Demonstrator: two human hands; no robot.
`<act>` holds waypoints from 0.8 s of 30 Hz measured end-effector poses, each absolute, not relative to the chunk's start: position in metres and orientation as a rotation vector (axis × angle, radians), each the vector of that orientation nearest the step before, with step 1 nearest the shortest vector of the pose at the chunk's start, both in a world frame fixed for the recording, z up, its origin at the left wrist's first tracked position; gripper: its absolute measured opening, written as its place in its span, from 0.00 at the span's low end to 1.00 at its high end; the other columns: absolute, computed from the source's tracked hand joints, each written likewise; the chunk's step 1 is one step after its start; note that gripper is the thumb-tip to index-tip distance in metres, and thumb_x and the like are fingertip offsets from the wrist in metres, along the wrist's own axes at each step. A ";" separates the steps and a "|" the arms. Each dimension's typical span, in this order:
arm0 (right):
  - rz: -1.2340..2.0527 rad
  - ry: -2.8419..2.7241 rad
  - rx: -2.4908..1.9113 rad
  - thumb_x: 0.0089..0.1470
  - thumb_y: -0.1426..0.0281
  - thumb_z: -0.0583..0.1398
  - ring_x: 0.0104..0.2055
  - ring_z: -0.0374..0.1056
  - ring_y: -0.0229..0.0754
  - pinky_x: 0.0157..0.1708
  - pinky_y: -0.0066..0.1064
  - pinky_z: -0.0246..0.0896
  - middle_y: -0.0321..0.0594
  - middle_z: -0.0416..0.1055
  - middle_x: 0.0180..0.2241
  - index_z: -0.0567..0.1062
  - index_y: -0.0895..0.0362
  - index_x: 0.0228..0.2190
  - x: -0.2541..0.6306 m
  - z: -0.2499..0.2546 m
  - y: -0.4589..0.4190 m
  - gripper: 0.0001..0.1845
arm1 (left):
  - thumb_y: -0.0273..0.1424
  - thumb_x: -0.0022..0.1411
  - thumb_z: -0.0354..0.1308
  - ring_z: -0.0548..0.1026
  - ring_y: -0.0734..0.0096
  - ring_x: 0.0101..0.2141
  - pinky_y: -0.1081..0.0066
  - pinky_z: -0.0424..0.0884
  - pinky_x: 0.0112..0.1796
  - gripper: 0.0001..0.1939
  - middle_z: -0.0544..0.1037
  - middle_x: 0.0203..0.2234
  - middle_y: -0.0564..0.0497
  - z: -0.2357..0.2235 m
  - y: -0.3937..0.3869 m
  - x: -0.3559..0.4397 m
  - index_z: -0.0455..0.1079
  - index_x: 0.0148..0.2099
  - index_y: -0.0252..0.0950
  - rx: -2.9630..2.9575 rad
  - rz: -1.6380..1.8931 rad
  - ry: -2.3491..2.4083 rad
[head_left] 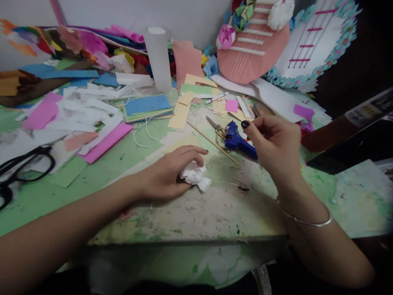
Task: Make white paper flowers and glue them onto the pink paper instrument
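Left hand (pixel 172 174) grips crumpled white paper (pixel 198 177)

I watch remotely: this paper is at the table (pixel 172 225), right of the palm, under curled fingers, without clear long axis. Right hand (pixel 273 143) is farther, raised; its grip I cannot tell. Beyond lies blue glue gun (pixel 238 141).

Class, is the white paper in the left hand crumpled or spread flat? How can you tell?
Crumpled: the white paper bunches into a creased, raised lump between the left hand's curved fingers.
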State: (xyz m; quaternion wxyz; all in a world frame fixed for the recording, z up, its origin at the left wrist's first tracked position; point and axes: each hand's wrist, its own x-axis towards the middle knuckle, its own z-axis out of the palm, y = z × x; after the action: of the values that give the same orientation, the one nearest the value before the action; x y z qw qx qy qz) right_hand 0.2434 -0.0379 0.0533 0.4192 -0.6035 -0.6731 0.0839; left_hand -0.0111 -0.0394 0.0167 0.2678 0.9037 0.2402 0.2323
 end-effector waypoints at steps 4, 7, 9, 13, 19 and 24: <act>0.154 -1.873 -1.868 0.55 0.59 0.63 0.25 0.59 0.39 0.25 0.33 0.47 0.40 0.69 0.26 0.69 0.55 0.29 0.252 0.051 -0.031 0.14 | 0.23 0.52 0.58 0.64 0.54 0.60 0.53 0.64 0.57 0.22 0.66 0.59 0.39 0.024 -0.037 -0.018 0.62 0.50 0.38 2.423 0.597 0.592; 0.115 -1.935 -1.867 0.52 0.61 0.66 0.26 0.59 0.41 0.26 0.33 0.47 0.40 0.67 0.27 0.67 0.55 0.28 0.251 0.051 -0.031 0.15 | 0.32 0.55 0.61 0.67 0.52 0.57 0.53 0.66 0.55 0.19 0.66 0.58 0.38 0.027 -0.037 -0.020 0.62 0.48 0.38 2.378 0.643 0.645; 0.088 -1.959 -1.654 0.52 0.66 0.66 0.26 0.58 0.40 0.27 0.33 0.48 0.37 0.64 0.25 0.66 0.55 0.26 0.247 0.052 -0.035 0.14 | 0.34 0.57 0.60 0.69 0.54 0.55 0.56 0.67 0.52 0.12 0.69 0.55 0.39 0.028 -0.039 -0.020 0.62 0.41 0.37 2.401 0.695 0.745; 0.470 -2.227 -1.112 0.55 0.73 0.62 0.26 0.59 0.36 0.28 0.30 0.51 0.34 0.62 0.25 0.70 0.57 0.31 0.230 0.049 -0.046 0.03 | 0.34 0.59 0.59 0.70 0.56 0.53 0.58 0.68 0.51 0.07 0.72 0.52 0.42 0.029 -0.045 -0.016 0.66 0.36 0.37 2.526 0.741 0.844; 0.744 -2.437 -0.874 0.54 0.74 0.63 0.32 0.60 0.36 0.32 0.28 0.54 0.36 0.65 0.32 0.71 0.57 0.41 0.210 0.031 -0.051 0.11 | 0.32 0.59 0.59 0.71 0.55 0.52 0.54 0.68 0.52 0.05 0.73 0.49 0.40 0.027 -0.051 -0.014 0.70 0.38 0.36 2.625 0.869 0.856; 0.748 -2.396 -0.817 0.55 0.76 0.61 0.31 0.60 0.36 0.32 0.26 0.53 0.36 0.66 0.32 0.71 0.57 0.40 0.206 0.025 -0.051 0.09 | 0.32 0.60 0.59 0.71 0.53 0.51 0.52 0.69 0.52 0.06 0.75 0.46 0.38 0.024 -0.052 -0.013 0.72 0.37 0.34 2.699 0.900 0.864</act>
State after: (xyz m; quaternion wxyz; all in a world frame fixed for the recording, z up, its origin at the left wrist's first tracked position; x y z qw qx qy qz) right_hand 0.2061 -0.0509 0.0253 0.2481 -0.2999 -0.8793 0.2745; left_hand -0.0135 -0.0516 0.0242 0.0838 0.9046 0.2894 0.3016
